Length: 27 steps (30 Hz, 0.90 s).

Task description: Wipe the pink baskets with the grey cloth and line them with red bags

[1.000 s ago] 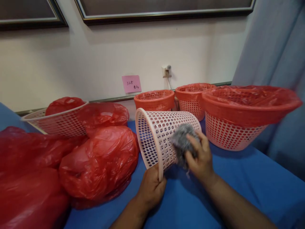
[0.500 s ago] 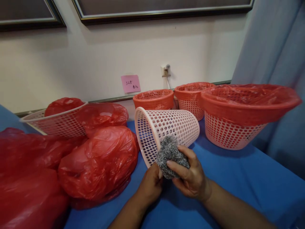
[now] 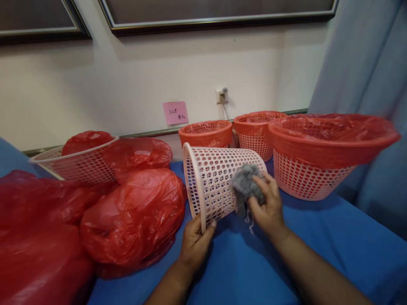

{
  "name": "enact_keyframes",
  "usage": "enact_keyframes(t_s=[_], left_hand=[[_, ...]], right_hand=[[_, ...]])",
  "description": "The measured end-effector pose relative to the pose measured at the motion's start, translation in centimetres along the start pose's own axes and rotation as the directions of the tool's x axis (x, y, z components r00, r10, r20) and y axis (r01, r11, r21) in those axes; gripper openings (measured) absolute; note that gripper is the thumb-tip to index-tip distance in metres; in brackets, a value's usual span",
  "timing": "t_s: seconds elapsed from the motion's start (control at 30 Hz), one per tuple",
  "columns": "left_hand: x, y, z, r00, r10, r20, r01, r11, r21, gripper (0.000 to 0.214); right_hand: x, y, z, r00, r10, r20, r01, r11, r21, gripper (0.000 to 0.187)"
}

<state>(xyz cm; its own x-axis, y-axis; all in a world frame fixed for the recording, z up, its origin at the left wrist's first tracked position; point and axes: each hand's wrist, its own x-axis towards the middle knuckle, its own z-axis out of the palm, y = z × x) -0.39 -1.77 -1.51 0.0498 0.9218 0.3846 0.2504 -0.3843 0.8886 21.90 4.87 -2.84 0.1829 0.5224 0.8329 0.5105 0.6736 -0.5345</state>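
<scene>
Blue-covered table (image 3: pixel 286 262) against a pale wall. A heap of crumpled red plastic bags (image 3: pixel 133 216) fills its left side. At right stands a large lined basket (image 3: pixel 318 173), a red bag folded over its rim; behind it, two smaller lined baskets (image 3: pixel 206 133) (image 3: pixel 257 127) are dressed alike. A tilted unlined basket (image 3: pixel 73 165) leans among the bags at left, red plastic bulging from it. At centre a pink perforated basket (image 3: pixel 216 182) lies on its side, mouth toward the heap, bare of any liner. The left hand (image 3: pixel 193 245) pinches its rim from below, thumb on the outer face. The right hand (image 3: pixel 269 207) closes around a grey fluffy cloth (image 3: pixel 246 184) and presses it against the basket's outer wall near the base. Judged from this, three baskets are finished; the wiped one and the tilted one remain unlined. A pink note (image 3: pixel 175 112) sticks to the wall.
</scene>
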Motion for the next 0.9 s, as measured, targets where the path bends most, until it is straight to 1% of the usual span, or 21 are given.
enact_keyframes(t_s=[0.03, 0.1, 0.13, 0.17, 0.2, 0.27, 0.33, 0.37, 0.4, 0.47, 0.5, 0.53, 0.57, 0.6, 0.67, 0.7, 0.73, 0.77, 0.83, 0.87, 0.9], left_hand=[[0.0, -0.1, 0.1, 1.000, -0.008, 0.008, 0.008, 1.000, 0.002, 0.035], [-0.1, -0.3, 0.2, 1.000, 0.001, 0.029, -0.001, 1.000, 0.013, 0.036], [0.0, -0.4, 0.3, 0.999, 0.013, 0.040, -0.014, 1.000, 0.027, 0.036], [0.0, -0.5, 0.3, 0.998, 0.029, 0.055, -0.031, 0.998, 0.048, 0.036], [0.0, -0.6, 0.3, 0.996, 0.049, 0.072, -0.054, 0.996, 0.075, 0.036], [0.1, -0.6, 0.4, 0.989, 0.092, 0.115, -0.108, 0.984, 0.142, 0.036], [0.2, -0.5, 0.7, 0.977, 0.130, 0.168, -0.162, 0.968, 0.192, 0.038], [0.3, -0.4, 0.8, 0.970, 0.146, 0.196, -0.185, 0.962, 0.202, 0.039], [0.3, -0.3, 1.0, 0.962, 0.155, 0.226, -0.202, 0.958, 0.203, 0.040], [0.5, -0.1, 1.3, 0.949, 0.153, 0.274, -0.210, 0.959, 0.190, 0.039], [0.6, 0.1, 1.4, 0.945, 0.148, 0.292, -0.207, 0.961, 0.185, 0.038], [0.6, 0.2, 1.5, 0.942, 0.141, 0.305, -0.204, 0.961, 0.185, 0.039], [0.7, 0.2, 1.5, 0.940, 0.137, 0.313, -0.203, 0.961, 0.189, 0.041], [0.8, 0.3, 1.4, 0.939, 0.136, 0.317, -0.206, 0.959, 0.197, 0.043], [0.9, 0.2, 1.3, 0.942, 0.135, 0.307, -0.209, 0.952, 0.224, 0.049], [1.0, 0.1, 1.2, 0.945, 0.130, 0.300, -0.207, 0.948, 0.242, 0.052], [0.9, 0.0, 1.2, 0.946, 0.123, 0.298, -0.205, 0.944, 0.260, 0.053], [0.9, -0.2, 1.1, 0.948, 0.115, 0.298, -0.201, 0.939, 0.279, 0.054], [0.8, -0.6, 1.1, 0.950, 0.097, 0.297, -0.191, 0.932, 0.308, 0.053], [0.7, -0.8, 1.1, 0.951, 0.090, 0.295, -0.185, 0.931, 0.315, 0.052], [0.6, -0.9, 1.1, 0.954, 0.085, 0.289, -0.178, 0.932, 0.317, 0.051]], right_hand=[[0.5, 1.4, 0.0, 0.988, 0.134, -0.081, -0.135, 0.991, -0.019, 0.047], [1.4, 3.6, 0.2, 0.930, 0.330, -0.164, -0.335, 0.942, -0.002, 0.048], [1.6, 4.2, 0.3, 0.909, 0.379, -0.175, -0.384, 0.923, 0.008, 0.050], [1.7, 4.5, 0.4, 0.904, 0.393, -0.167, -0.397, 0.918, 0.013, 0.051], [1.6, 4.3, 0.4, 0.915, 0.374, -0.151, -0.378, 0.926, 0.008, 0.051], [1.0, 2.9, 0.5, 0.964, 0.252, -0.086, -0.254, 0.967, -0.013, 0.051], [0.0, 0.6, 0.3, 0.999, 0.047, 0.028, -0.047, 0.999, -0.003, 0.057], [-0.5, -0.5, 0.1, 0.993, -0.072, 0.089, 0.070, 0.997, 0.024, 0.062], [-1.0, -1.6, -0.1, 0.972, -0.189, 0.139, 0.182, 0.981, 0.064, 0.066], [-1.7, -3.3, -0.5, 0.907, -0.373, 0.194, 0.349, 0.925, 0.151, 0.069], [-2.0, -3.8, -0.6, 0.884, -0.423, 0.200, 0.391, 0.903, 0.179, 0.069], [-2.1, -4.0, -0.6, 0.877, -0.439, 0.196, 0.404, 0.894, 0.194, 0.068], [-2.0, -3.9, -0.5, 0.889, -0.419, 0.185, 0.385, 0.903, 0.194, 0.067], [-1.9, -3.4, -0.3, 0.918, -0.362, 0.164, 0.334, 0.926, 0.176, 0.065], [-1.1, -1.6, 0.2, 0.985, -0.152, 0.082, 0.143, 0.984, 0.104, 0.059], [-0.6, -0.3, 0.4, 1.000, -0.008, 0.019, 0.007, 0.998, 0.067, 0.055], [0.0, 1.0, 0.6, 0.988, 0.148, -0.048, -0.146, 0.988, 0.048, 0.051], [0.6, 2.4, 0.7, 0.946, 0.306, -0.104, -0.302, 0.952, 0.058, 0.049], [1.6, 4.7, 0.8, 0.818, 0.564, -0.112, -0.545, 0.822, 0.164, 0.054], [2.0, 5.3, 0.8, 0.763, 0.640, -0.090, -0.613, 0.761, 0.212, 0.058], [2.1, 5.6, 0.8, 0.735, 0.675, -0.072, -0.644, 0.727, 0.239, 0.061]])
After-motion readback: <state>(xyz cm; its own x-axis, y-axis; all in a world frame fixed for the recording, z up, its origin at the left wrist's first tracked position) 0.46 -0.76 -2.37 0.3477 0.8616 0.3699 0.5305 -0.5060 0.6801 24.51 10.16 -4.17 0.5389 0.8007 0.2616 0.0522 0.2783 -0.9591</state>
